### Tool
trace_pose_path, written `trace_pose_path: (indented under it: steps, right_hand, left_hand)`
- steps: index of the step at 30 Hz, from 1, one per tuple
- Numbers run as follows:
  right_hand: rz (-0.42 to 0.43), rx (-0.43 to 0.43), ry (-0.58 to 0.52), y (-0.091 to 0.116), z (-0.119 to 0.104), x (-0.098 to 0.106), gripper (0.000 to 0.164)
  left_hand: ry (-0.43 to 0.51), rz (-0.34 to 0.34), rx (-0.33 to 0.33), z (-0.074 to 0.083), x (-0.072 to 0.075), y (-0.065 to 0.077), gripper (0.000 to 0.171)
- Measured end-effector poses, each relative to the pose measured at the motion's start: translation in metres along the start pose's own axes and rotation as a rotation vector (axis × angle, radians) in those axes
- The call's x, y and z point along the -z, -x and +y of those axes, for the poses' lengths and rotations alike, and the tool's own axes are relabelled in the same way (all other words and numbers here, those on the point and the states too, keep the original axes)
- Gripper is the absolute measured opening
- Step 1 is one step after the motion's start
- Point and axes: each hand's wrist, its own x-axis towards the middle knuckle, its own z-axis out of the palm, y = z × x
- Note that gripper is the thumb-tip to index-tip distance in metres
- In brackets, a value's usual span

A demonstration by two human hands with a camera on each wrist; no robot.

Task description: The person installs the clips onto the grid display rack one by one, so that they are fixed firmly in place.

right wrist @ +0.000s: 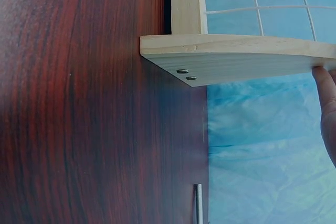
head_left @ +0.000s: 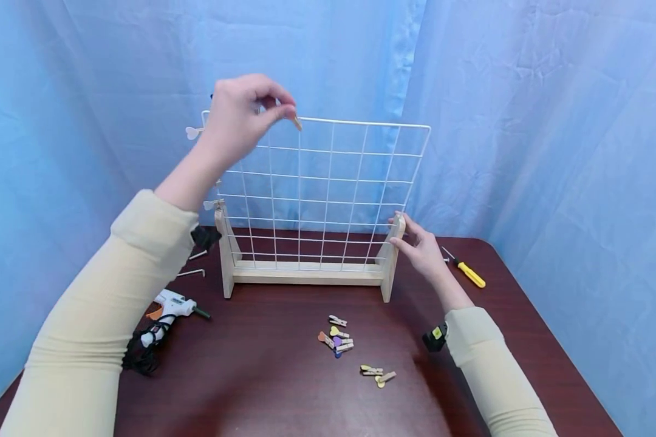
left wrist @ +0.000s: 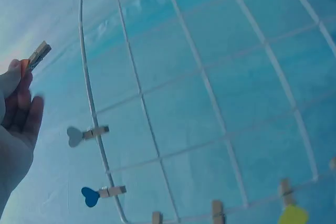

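My left hand [head_left: 246,112] pinches a small wooden clothespin [head_left: 297,123] between thumb and fingertips, at the top wire of a white grid panel [head_left: 355,179]. In the left wrist view, orange shows on this clothespin [left wrist: 38,56] by the thumb. The panel stands upright in a pale wooden stand [head_left: 306,277]. At the stand's right side my right hand [head_left: 425,250] grips the upper end of the upright [head_left: 392,261], thumb in front. Clothespins with a grey heart [left wrist: 75,136] and a blue heart [left wrist: 90,196] are clipped on the panel's side wire; others sit along another edge.
Several heart clothespins [head_left: 341,342] lie loose on the dark table, two more [head_left: 379,377] nearer the front. A glue gun [head_left: 172,306] with its black cord is on the left beside hex keys [head_left: 192,273]. On the right lies a yellow screwdriver [head_left: 470,274]. Blue curtains hang behind.
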Motion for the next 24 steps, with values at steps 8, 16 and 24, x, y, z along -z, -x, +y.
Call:
trace_pose_path:
  steps: [8, 16, 24]
  right_hand:
    - [-0.004, 0.023, -0.040, -0.002, 0.001, -0.001, 0.059]
    - [-0.007, -0.008, -0.001, 0.000, -0.001, -0.002, 0.060]
    - [-0.014, 0.005, -0.021, 0.000, -0.002, -0.003, 0.060]
  left_hand:
    - [-0.178, 0.077, -0.055, -0.017, 0.003, -0.031, 0.017]
    - [-0.253, -0.009, -0.072, -0.027, 0.000, -0.036, 0.018]
    - [-0.255, -0.078, -0.078, -0.032, -0.006, -0.029, 0.020]
